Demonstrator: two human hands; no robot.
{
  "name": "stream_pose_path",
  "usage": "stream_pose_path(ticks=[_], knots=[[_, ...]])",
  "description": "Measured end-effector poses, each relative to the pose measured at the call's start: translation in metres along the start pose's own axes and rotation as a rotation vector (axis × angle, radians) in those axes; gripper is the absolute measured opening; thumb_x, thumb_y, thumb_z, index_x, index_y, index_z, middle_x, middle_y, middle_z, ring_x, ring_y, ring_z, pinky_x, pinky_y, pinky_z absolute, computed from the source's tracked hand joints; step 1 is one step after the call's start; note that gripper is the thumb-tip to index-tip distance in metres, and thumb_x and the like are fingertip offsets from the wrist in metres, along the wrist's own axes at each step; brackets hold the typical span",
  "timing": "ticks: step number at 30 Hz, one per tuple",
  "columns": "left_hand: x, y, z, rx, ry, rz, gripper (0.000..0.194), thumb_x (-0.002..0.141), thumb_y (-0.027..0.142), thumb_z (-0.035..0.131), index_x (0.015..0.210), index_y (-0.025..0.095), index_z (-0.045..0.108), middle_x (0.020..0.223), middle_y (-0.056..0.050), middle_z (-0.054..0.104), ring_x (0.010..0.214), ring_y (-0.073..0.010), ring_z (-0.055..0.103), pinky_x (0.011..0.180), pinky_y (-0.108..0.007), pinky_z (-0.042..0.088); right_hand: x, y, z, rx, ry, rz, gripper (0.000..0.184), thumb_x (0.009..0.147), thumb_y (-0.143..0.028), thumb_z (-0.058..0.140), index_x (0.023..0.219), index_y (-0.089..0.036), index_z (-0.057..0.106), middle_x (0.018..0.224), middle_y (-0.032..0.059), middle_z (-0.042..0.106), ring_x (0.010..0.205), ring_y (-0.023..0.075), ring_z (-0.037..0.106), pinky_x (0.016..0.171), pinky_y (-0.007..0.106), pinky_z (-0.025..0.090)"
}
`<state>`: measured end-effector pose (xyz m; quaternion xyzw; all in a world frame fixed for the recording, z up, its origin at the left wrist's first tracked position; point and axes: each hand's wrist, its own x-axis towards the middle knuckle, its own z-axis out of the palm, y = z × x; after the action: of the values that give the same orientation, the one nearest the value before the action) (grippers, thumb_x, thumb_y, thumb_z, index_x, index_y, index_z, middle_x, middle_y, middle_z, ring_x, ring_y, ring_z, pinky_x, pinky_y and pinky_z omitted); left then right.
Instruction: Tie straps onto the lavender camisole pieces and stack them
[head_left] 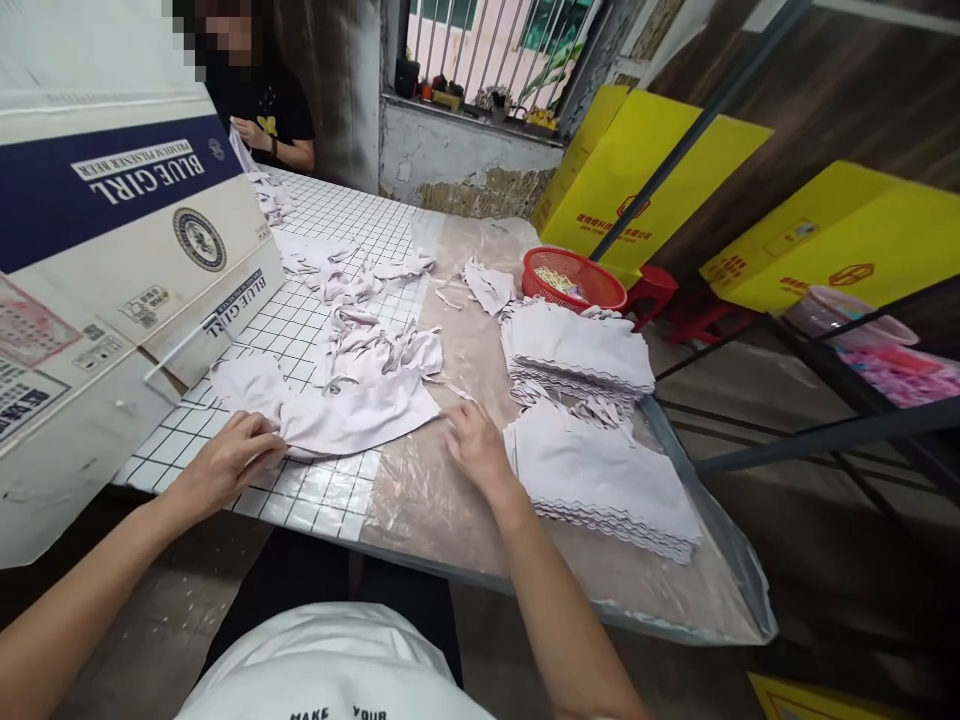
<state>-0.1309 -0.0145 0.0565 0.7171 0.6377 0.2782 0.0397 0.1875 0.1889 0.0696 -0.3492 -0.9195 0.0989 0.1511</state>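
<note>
A pale lilac garment piece (pixel 360 415) lies spread across the near part of the table, its long edge towards me. My left hand (pixel 229 455) is closed in a pinch on its left part, at the near edge. At its right corner, the fingers of my right hand (pixel 476 445) are curled together on the fabric tip. Just behind it rests a crumpled heap of the same fabric (pixel 382 345). Right of my right hand are two neat stacks of such pieces, a nearer stack (pixel 600 470) with wavy edges and a farther stack (pixel 574 345).
A large Blue Girl carton (pixel 135 210) stands at the left, overlapping the table (pixel 322 500). More loose fabric (pixel 322 265) lies farther back. A red basket (pixel 574 275) sits behind the stacks. Yellow boxes (pixel 645 180) and metal bars occupy the right. Across the table, another person (pixel 277 110) handles fabric.
</note>
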Motion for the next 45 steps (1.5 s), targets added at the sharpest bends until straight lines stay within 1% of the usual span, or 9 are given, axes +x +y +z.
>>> stream_pose_path(ticks=[5,8,12,16,21,24,28,39,45], knots=[[-0.002,0.012,0.004,-0.034,0.153,-0.09,0.022,0.096,0.03,0.046,0.087,0.023,0.065,0.066,-0.002,0.059,0.065,-0.0179,0.051,0.06,-0.028,0.043,0.043,-0.006,0.018,-0.17,-0.136,-0.004,0.02,0.091,-0.01,0.05,0.095,-0.019,0.068,0.105,0.0138,0.067,0.101,0.0271,0.058,0.084,0.036,0.045],[-0.007,0.02,-0.003,-0.039,0.162,-0.114,0.022,0.096,0.029,0.046,0.088,0.023,0.065,0.064,-0.002,0.06,0.062,-0.0176,0.049,0.06,-0.029,0.043,0.035,0.001,0.005,-0.022,-0.03,0.07,0.02,0.092,-0.013,0.048,0.091,-0.019,0.068,0.096,0.0114,0.069,0.093,0.0238,0.062,0.081,0.032,0.046],[-0.024,0.03,-0.014,-0.022,0.124,-0.082,0.02,0.095,0.024,0.047,0.091,0.023,0.067,0.063,-0.002,0.056,0.063,-0.018,0.048,0.06,-0.03,0.042,-0.027,0.008,-0.019,0.186,0.146,0.208,0.019,0.092,-0.024,0.048,0.089,-0.021,0.066,0.083,0.0065,0.07,0.075,0.0209,0.065,0.071,0.03,0.047],[-0.052,0.047,-0.006,-0.134,-0.061,-0.056,0.018,0.094,0.021,0.049,0.093,0.025,0.067,0.078,-0.004,0.062,0.073,-0.0176,0.056,0.064,-0.028,0.046,-0.111,-0.001,-0.013,0.286,-0.011,0.336,0.02,0.09,-0.033,0.049,0.083,-0.022,0.065,0.07,0.0043,0.068,0.061,0.0205,0.064,0.059,0.03,0.048],[-0.079,0.067,0.017,-0.202,-0.018,-0.477,0.024,0.093,0.04,0.05,0.081,0.021,0.057,0.074,-0.001,0.06,0.065,-0.0154,0.055,0.059,-0.026,0.046,-0.161,-0.01,-0.002,0.456,0.006,0.572,0.031,0.091,-0.046,0.048,0.099,-0.022,0.064,0.081,0.0069,0.071,0.054,0.0206,0.065,0.052,0.032,0.051],[-0.076,0.072,0.029,-0.105,0.073,-0.71,0.034,0.09,0.052,0.051,0.076,0.021,0.054,0.068,0.001,0.056,0.057,-0.0147,0.051,0.054,-0.026,0.041,-0.155,-0.011,-0.001,0.428,-0.003,0.636,0.036,0.089,-0.056,0.049,0.09,-0.023,0.063,0.075,0.0056,0.07,0.055,0.0213,0.065,0.053,0.032,0.051],[-0.051,0.074,0.041,0.049,0.169,-0.734,0.034,0.086,0.055,0.054,0.078,0.022,0.053,0.076,-0.002,0.057,0.068,-0.0186,0.055,0.056,-0.027,0.04,-0.139,-0.019,0.008,0.309,-0.028,0.626,0.038,0.087,-0.059,0.051,0.08,-0.023,0.061,0.065,0.0029,0.064,0.059,0.0214,0.062,0.056,0.031,0.047],[-0.02,0.046,0.027,-0.172,0.054,-1.03,0.028,0.081,0.047,0.046,0.074,0.021,0.055,0.059,0.0,0.055,0.055,-0.0176,0.051,0.054,-0.028,0.039,-0.126,-0.032,0.018,0.353,-0.014,0.64,0.036,0.081,-0.058,0.059,0.081,-0.022,0.057,0.084,0.005,0.064,0.073,0.0199,0.06,0.066,0.031,0.046],[-0.023,0.045,0.025,-0.112,0.048,-1.102,0.05,0.07,0.058,0.06,0.101,0.018,0.06,0.092,-0.01,0.069,0.076,-0.0258,0.062,0.064,-0.033,0.046,-0.114,-0.038,0.029,0.245,-0.007,0.64,0.032,0.086,-0.053,0.055,0.076,-0.023,0.053,0.073,0.003,0.061,0.073,0.0202,0.06,0.064,0.03,0.042]])
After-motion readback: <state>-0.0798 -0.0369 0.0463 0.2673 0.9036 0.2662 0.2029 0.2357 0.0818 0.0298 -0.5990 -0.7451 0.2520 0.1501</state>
